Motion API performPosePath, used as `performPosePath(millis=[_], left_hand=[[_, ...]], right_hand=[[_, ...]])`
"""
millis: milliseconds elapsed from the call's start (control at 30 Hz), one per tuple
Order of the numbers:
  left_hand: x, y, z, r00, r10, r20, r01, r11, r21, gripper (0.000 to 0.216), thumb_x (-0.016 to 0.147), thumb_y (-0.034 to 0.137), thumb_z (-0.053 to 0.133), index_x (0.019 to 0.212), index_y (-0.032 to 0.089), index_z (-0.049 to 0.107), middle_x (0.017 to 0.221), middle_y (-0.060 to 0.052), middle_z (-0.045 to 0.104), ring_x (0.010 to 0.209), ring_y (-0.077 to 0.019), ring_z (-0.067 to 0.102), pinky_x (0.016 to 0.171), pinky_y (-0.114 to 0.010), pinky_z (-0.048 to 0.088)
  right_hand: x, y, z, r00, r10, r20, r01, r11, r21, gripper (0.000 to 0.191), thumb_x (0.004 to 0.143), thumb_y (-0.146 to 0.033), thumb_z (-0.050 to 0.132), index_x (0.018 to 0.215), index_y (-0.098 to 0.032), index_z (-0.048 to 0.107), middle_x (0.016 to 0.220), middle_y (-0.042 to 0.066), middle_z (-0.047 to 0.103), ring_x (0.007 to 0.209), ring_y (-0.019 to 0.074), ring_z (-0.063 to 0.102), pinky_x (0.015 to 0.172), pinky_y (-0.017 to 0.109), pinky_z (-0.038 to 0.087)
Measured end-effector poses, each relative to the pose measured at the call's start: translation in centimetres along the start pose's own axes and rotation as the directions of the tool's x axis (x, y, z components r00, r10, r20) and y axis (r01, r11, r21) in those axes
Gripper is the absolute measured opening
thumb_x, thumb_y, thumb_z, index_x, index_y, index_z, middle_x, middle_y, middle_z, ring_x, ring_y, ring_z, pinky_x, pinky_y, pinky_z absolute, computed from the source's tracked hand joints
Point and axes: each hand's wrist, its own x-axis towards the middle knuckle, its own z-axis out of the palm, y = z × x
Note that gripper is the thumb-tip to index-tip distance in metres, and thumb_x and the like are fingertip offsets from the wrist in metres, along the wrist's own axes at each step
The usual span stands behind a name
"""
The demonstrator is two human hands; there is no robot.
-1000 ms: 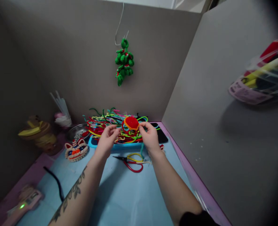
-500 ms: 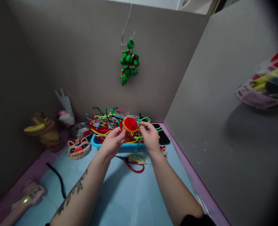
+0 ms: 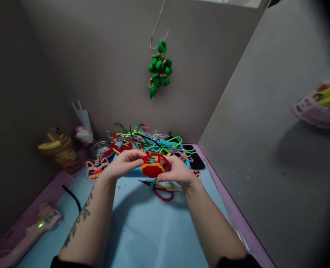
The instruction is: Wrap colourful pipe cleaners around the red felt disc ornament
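Between both hands is a small red chenille-stem frame point(image 3: 153, 170), with a solid red face ringed in orange and open red loops behind it. My left hand point(image 3: 128, 162) pinches its left upper edge between thumb and fingers. On the right side, my right hand point(image 3: 178, 171) grips it, thumb at the lower front and fingers partly hidden behind. A bit of teal stem hangs below it. Scissors point(image 3: 165, 194) with red and yellow handles lie on the blue mat point(image 3: 153, 227) beneath the hands.
Behind my hands, a heap of coloured chenille stems point(image 3: 150, 141) fills a blue tray. At left are a cream animal-face piece point(image 3: 95, 170), a metal bowl point(image 3: 93, 149), a brown-yellow pot point(image 3: 60, 152) and a pink device point(image 3: 39, 232). Green ornaments point(image 3: 160, 70) hang on the wall.
The red frame has tipped, its solid face now turned lower and its open loops showing above. Both hands have come slightly lower and turned with it. The view has shifted a little.
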Motion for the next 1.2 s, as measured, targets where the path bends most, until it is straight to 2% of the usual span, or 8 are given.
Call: performPosePath(millis=[133,233,367,467,567,833,1000,1200], left_hand=[[-1.1,0.1,-0.7,0.988,0.059,0.143,-0.03,0.98,-0.197,0.033,0.067,0.03,0.078,0.091,0.015,0.061,0.066,-0.002,0.064,0.059,-0.012,0.057,0.059,-0.022,0.044],[-1.6,0.5,-0.8,0.957,0.042,0.287,0.016,0.98,-0.196,0.037,0.062,0.035,0.081,0.088,0.016,0.063,0.058,-0.004,0.063,0.061,-0.0167,0.058,0.061,-0.027,0.045],[-1.8,1.8,-0.8,0.937,-0.045,0.347,0.061,0.997,-0.036,0.037,0.064,0.037,0.078,0.094,0.018,0.066,0.069,-0.007,0.065,0.067,-0.0186,0.059,0.063,-0.028,0.046],[-1.8,3.0,-0.6,0.939,-0.005,0.343,-0.052,0.986,0.158,0.031,0.071,0.034,0.073,0.096,0.018,0.068,0.088,-0.01,0.066,0.081,-0.0206,0.06,0.072,-0.029,0.049],[-1.7,3.9,-0.1,0.926,0.058,0.372,-0.183,0.933,0.309,0.017,0.078,0.03,0.065,0.09,0.019,0.071,0.091,-0.011,0.067,0.087,-0.0224,0.059,0.082,-0.033,0.047],[-1.3,3.7,-0.1,0.908,0.115,0.403,-0.265,0.903,0.34,0.014,0.08,0.029,0.062,0.074,0.02,0.071,0.084,-0.01,0.064,0.084,-0.021,0.059,0.084,-0.034,0.046],[-1.4,3.9,1.1,0.948,0.077,0.31,-0.208,0.886,0.415,0.021,0.08,0.027,0.062,0.098,0.02,0.069,0.091,-0.007,0.069,0.08,-0.0178,0.061,0.073,-0.026,0.049],[-0.8,3.7,3.0,0.975,0.156,0.158,-0.213,0.859,0.465,0.012,0.078,0.025,0.064,0.084,0.021,0.074,0.076,-0.005,0.07,0.068,-0.0153,0.061,0.067,-0.024,0.046]], right_hand=[[-0.1,-0.7,0.2,0.949,-0.266,0.171,0.299,0.931,-0.209,0.033,0.056,-0.04,0.082,0.072,-0.017,0.066,0.076,0.002,0.061,0.082,0.0175,0.055,0.081,0.033,0.045],[-0.6,-1.5,0.1,0.883,-0.315,0.348,0.432,0.835,-0.34,0.02,0.065,-0.035,0.077,0.069,-0.018,0.066,0.076,0.002,0.062,0.087,0.0176,0.054,0.086,0.034,0.044],[-1.2,-2.2,0.1,0.877,-0.285,0.387,0.452,0.762,-0.463,0.013,0.07,-0.029,0.073,0.069,-0.02,0.064,0.077,0.002,0.062,0.09,0.0176,0.054,0.088,0.035,0.044],[-1.3,-2.5,0.1,0.891,-0.277,0.361,0.444,0.699,-0.56,0.007,0.071,-0.02,0.071,0.073,-0.019,0.064,0.078,0.002,0.062,0.093,0.0176,0.052,0.089,0.035,0.043],[-1.3,-2.7,0.0,0.905,-0.25,0.344,0.423,0.625,-0.656,0.008,0.07,-0.013,0.068,0.073,-0.018,0.063,0.077,0.001,0.062,0.093,0.0179,0.05,0.09,0.036,0.04],[-1.7,-2.9,-0.3,0.918,-0.171,0.357,0.392,0.516,-0.761,0.01,0.075,-0.016,0.062,0.066,-0.02,0.06,0.071,0.0,0.056,0.092,0.0188,0.048,0.093,0.039,0.033],[-1.5,-2.5,-0.5,0.945,-0.144,0.295,0.327,0.482,-0.813,0.008,0.074,-0.018,0.062,0.067,-0.019,0.058,0.077,0.001,0.057,0.092,0.019,0.047,0.093,0.039,0.032],[-1.5,-2.5,-0.7,0.947,-0.156,0.281,0.322,0.468,-0.823,0.006,0.073,-0.017,0.062,0.068,-0.019,0.06,0.079,0.001,0.058,0.091,0.019,0.048,0.094,0.039,0.032]])
